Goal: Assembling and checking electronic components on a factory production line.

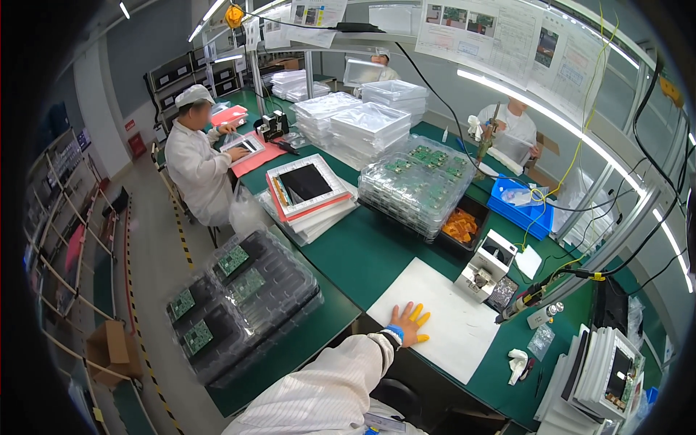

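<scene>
My left hand [407, 325] lies flat on a white mat [442, 304] on the green table, fingers spread and palm down. Yellow finger cots cover its thumb and some fingertips, and a blue band [395, 331] circles the wrist. Nothing is in its grasp. Beyond the mat's far right corner stands a white boxy device [487, 265] with a dark opening. Off to the left, a stack of clear-lidded black trays [279, 301] carries several green circuit boards [233, 260]. My right hand is out of sight.
Clear trays [413, 196] of circuit boards stand beyond the mat, beside a black bin of orange pieces [461, 225] and a blue tray [520, 206]. A handheld tool [518, 308] angles in at right, near stacked white panels [605, 370]. Co-workers [199, 156] sit farther off.
</scene>
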A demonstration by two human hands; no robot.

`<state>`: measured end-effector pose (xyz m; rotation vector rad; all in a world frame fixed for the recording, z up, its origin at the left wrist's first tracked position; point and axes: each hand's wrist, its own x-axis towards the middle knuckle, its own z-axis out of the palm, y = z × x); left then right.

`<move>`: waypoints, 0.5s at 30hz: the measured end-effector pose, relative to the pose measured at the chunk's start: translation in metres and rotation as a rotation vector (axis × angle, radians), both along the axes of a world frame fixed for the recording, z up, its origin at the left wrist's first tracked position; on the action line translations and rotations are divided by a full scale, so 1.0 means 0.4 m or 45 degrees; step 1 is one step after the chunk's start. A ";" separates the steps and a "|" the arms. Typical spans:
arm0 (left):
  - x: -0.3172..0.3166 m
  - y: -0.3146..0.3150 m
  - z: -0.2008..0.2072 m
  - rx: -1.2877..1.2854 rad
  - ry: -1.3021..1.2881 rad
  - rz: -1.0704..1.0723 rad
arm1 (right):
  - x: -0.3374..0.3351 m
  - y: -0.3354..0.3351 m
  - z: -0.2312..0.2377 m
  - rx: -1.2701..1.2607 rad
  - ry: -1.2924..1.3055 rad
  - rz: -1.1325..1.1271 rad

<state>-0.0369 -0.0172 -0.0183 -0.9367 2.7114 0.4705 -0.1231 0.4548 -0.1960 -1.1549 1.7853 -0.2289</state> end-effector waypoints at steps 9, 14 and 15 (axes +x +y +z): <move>0.008 -0.014 0.000 0.058 0.031 -0.038 | -0.030 0.005 -0.008 0.006 0.011 -0.095; 0.055 -0.005 0.025 0.170 0.573 0.067 | -0.036 0.016 -0.035 0.009 -0.010 -0.144; 0.085 -0.004 0.020 0.192 1.001 0.027 | -0.034 0.016 -0.036 0.009 -0.019 -0.157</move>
